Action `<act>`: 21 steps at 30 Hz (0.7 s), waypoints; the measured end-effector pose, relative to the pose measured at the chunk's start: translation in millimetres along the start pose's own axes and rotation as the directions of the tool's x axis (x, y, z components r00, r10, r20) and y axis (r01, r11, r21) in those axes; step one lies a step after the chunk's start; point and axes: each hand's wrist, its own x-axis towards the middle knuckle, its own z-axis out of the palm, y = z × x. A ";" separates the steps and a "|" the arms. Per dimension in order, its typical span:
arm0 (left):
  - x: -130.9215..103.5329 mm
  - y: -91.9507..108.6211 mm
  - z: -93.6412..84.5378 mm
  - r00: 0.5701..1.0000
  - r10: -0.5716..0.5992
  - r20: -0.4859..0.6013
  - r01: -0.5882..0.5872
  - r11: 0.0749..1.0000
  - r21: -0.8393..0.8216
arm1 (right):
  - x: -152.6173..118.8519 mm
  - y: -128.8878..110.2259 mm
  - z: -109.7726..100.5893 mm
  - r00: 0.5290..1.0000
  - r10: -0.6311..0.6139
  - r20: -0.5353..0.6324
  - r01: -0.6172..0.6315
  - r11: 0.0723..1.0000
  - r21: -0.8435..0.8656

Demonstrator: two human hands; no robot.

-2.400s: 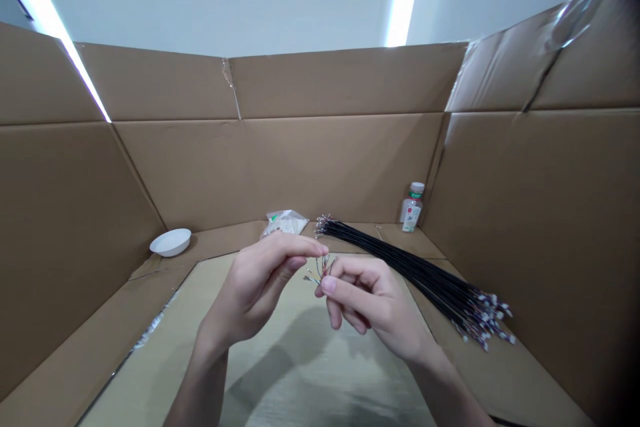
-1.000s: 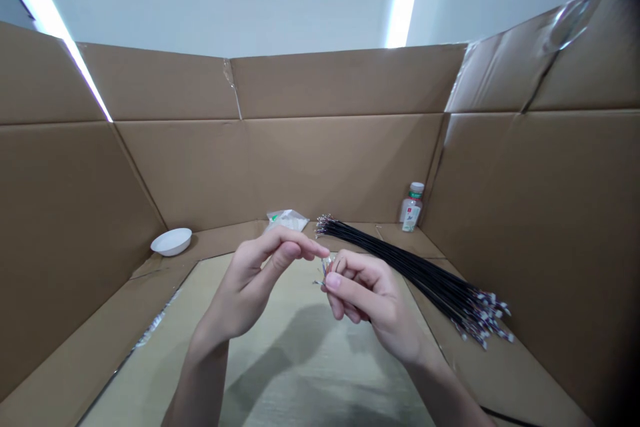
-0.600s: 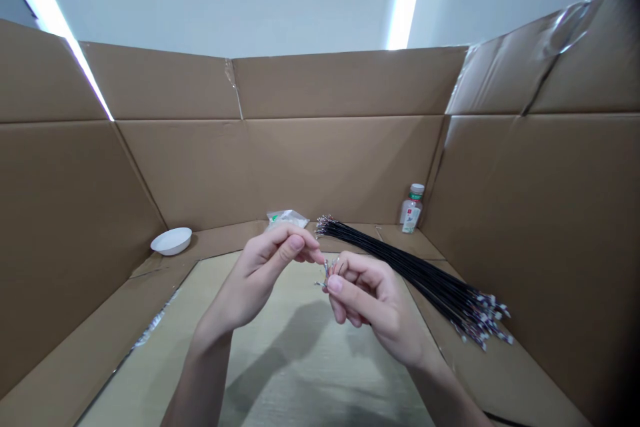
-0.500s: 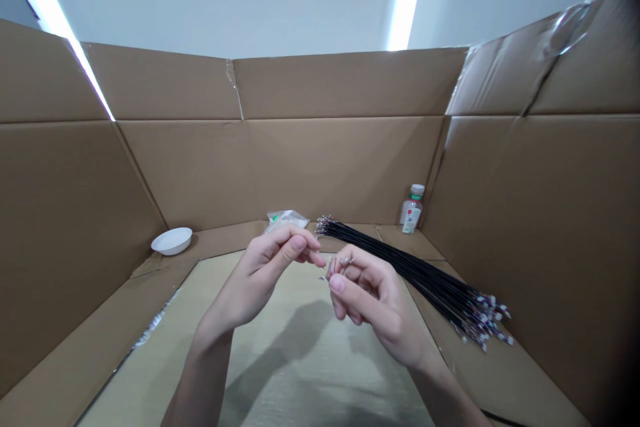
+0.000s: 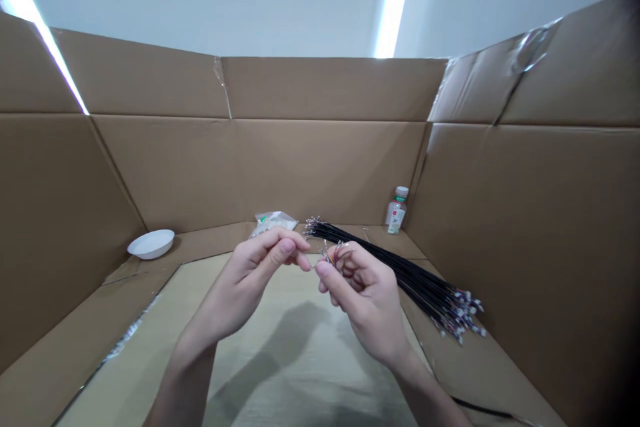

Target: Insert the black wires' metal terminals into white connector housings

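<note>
Since the earlier frame: background slides left in view; the bare right hand tips up, with thin multicoloured wires now fanning above its thumb. Clock centred on the wires, left to right. 9 o'clock: shallow round white bowl. 10 o'clock: clear plastic bag with whitish contents, partly behind the left hand. Bare left hand: fingers curled against thumb, tips just beside the right thumb; can't tell whether a wire is caught. Centre: wires pinched between right thumb and fingers. Probably light, limp, slightly springy; pale tips look fragile, so best held by the insulation at the fan's base. 2 o'clock: clear white-capped bottle. 3 o'clock: long black cable bundle, white connectors nearest. 4 o'clock: loose black cable; can't tell if joined to the wires.
</note>
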 end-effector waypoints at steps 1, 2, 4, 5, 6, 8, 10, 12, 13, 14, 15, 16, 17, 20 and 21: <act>0.3 -1.8 0.5 0.999 0.018 -0.037 -0.017 1.000 0.023 | 0.3 0.7 0.2 1.000 -0.003 -0.012 0.003 1.000 0.008; 0.6 -3.4 1.1 0.997 0.035 -0.074 -0.032 0.998 0.050 | 0.6 1.3 0.1 0.999 -0.012 -0.029 0.013 1.000 0.010; 0.6 -4.9 2.5 0.990 0.048 -0.134 -0.034 0.994 0.101 | 0.9 1.7 -0.8 0.996 -0.048 -0.070 0.047 0.999 -0.014; 0.2 -4.6 3.1 0.987 0.043 -0.152 -0.025 0.992 0.120 | 0.9 1.5 -1.5 0.994 -0.069 -0.088 0.066 0.997 -0.034; -0.6 -3.7 3.6 0.986 0.030 -0.163 -0.008 0.991 0.136 | 0.8 0.9 -2.2 0.991 -0.087 -0.103 0.082 0.995 -0.051; -3.1 -0.4 4.5 0.985 -0.003 -0.173 0.029 0.988 0.149 | 0.4 -0.6 -3.5 0.988 -0.103 -0.117 0.097 0.993 -0.061; -6.1 3.7 5.2 0.985 -0.038 -0.169 0.061 0.989 0.134 | -0.2 -2.0 -4.1 0.987 -0.106 -0.118 0.102 0.994 -0.042; -8.4 6.9 5.9 0.989 -0.054 -0.135 0.068 0.993 0.101 | -0.7 -2.7 -3.9 0.988 -0.104 -0.117 0.102 0.995 -0.020; -9.0 7.8 6.3 0.992 -0.052 -0.112 0.061 0.995 0.079 | -0.8 -2.7 -3.7 0.988 -0.102 -0.115 0.101 0.995 -0.013; -9.0 8.1 6.7 0.995 -0.051 -0.089 0.056 0.997 0.052 | -1.0 -2.5 -3.3 0.989 -0.101 -0.112 0.101 0.995 -0.009; -8.7 7.8 7.2 0.997 -0.047 -0.066 0.048 0.999 0.019 | -1.1 -2.2 -3.0 0.989 -0.101 -0.107 0.100 0.995 -0.006; -7.9 7.1 7.8 0.998 -0.047 -0.046 0.046 0.999 -0.025 | -1.3 -1.7 -2.7 0.990 -0.104 -0.100 0.104 0.995 -0.004; -6.8 6.2 8.4 0.998 -0.055 -0.031 0.053 0.996 -0.078 | -1.6 -1.2 -2.5 0.990 -0.107 -0.093 0.107 0.994 -0.003; -3.2 3.9 10.1 0.996 -0.090 -0.004 0.087 0.973 -0.212 | -2.6 -0.1 -2.5 0.988 -0.127 -0.086 0.127 0.992 -0.005; -2.3 3.8 10.5 0.995 -0.103 -0.003 0.100 0.969 -0.226 | -2.9 0.0 -2.6 0.987 -0.138 -0.087 0.138 0.990 -0.007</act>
